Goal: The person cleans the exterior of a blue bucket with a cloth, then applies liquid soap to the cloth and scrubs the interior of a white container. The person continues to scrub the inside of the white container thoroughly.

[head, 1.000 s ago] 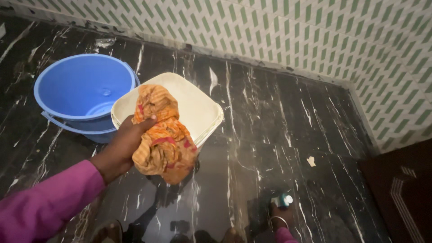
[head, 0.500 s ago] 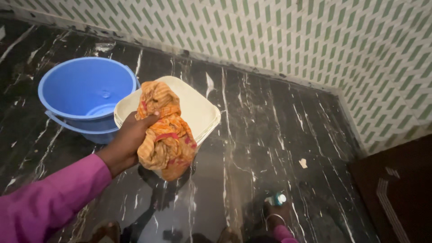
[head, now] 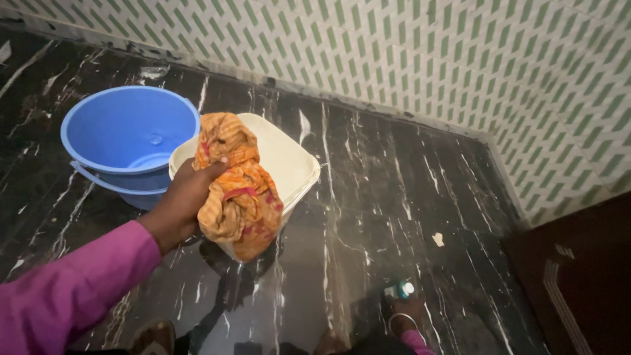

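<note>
My left hand [head: 183, 200], in a pink sleeve, grips a bunched, wet-looking orange cloth [head: 238, 187] with red marks. The cloth hangs above the near edge of a white square tub [head: 289, 158] on the floor. Touching the tub's left side is a blue bucket [head: 128, 131] with a little water in the bottom. My right hand [head: 402, 314], wearing a bangle, is dim at the bottom edge and seems closed around a small lit device [head: 399, 290].
The floor is glossy black marble [head: 394, 184] with white veins that mirrors my arm and feet. A white wall with green dashes [head: 427, 59] runs along the back and right. A dark wooden door [head: 578, 276] is at lower right, a scrap of paper [head: 438, 239] on the floor.
My left hand and the cloth stay over the tub's near edge, drifting slightly left. The view has shifted a little. My right hand has moved slightly.
</note>
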